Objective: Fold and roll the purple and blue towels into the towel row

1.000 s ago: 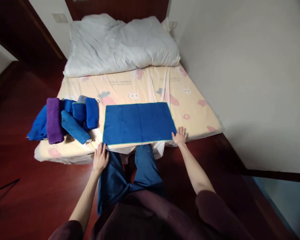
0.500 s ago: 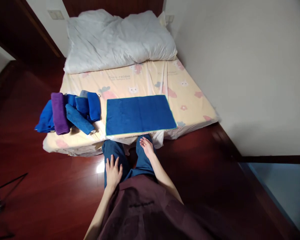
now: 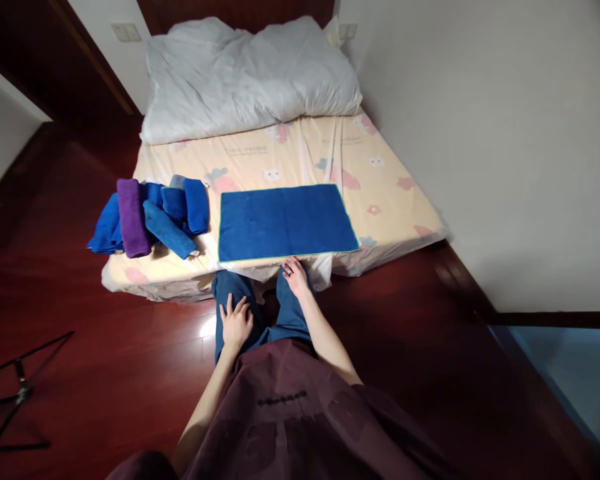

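Observation:
A blue towel (image 3: 287, 223) with a light green edge lies spread flat near the front edge of the bed. My left hand (image 3: 237, 321) rests on my left thigh with its fingers spread and holds nothing. Just below the towel's front edge, my right hand (image 3: 295, 277) is by my right knee, fingers apart and loosely curved, with nothing in it. To the left on the bed is a pile of rolled towels: a purple towel (image 3: 133, 217), a blue rolled towel (image 3: 169, 229) lying slantwise, and several other blue ones, partly hidden behind each other.
The bed (image 3: 400, 193) has a pale yellow printed sheet. A white quilt (image 3: 250, 77) lies bunched at its head. A wall (image 3: 470, 153) runs along the right side. On the dark red floor at the lower left stands a black tripod (image 3: 23, 393).
The view has shifted slightly, so the bed and towels sit further right and higher. My right hand has moved slightly closer to the towel's front edge. The towels lie as before.

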Tool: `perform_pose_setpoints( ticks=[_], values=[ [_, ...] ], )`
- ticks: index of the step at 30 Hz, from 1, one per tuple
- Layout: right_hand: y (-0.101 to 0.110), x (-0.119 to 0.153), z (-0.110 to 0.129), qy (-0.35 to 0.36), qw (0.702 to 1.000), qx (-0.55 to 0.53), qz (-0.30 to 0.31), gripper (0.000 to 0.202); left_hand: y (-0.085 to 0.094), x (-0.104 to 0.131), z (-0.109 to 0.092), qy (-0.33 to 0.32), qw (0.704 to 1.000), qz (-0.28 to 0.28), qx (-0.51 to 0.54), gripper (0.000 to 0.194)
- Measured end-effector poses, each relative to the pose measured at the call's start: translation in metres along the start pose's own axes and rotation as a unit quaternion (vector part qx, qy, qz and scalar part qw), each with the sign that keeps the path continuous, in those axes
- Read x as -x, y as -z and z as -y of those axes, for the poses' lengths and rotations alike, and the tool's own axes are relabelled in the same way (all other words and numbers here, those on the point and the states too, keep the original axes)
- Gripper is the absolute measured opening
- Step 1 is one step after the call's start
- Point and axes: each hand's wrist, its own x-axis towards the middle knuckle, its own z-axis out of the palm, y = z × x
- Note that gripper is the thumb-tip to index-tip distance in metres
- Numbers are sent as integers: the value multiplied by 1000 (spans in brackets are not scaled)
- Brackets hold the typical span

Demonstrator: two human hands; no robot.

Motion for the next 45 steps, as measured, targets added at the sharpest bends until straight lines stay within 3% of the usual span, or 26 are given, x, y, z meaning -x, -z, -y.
perform_pose_setpoints(
  ticks=[20,26,33,42,45],
  values=[
    [-26,-12,3,-15,996,-31,-88,4,2,-1,-2,2,1000,7,3,37],
    [-32,-24,6,-24,992,-56,-112,14,4,-3,-3,5,1000,9,1,37],
    [-47,-34,9,-33,986,-97,-129,10,4,-4,-4,4,1000,11,-8,37],
    [-59,-37,13,-45,983,-148,-98,26,-3,-7,-1,-1,1000,10,-24,35],
    [-58,-36,14,-33,978,-182,-91,31,3,-14,-3,9,1000,18,-7,35]
  ],
)
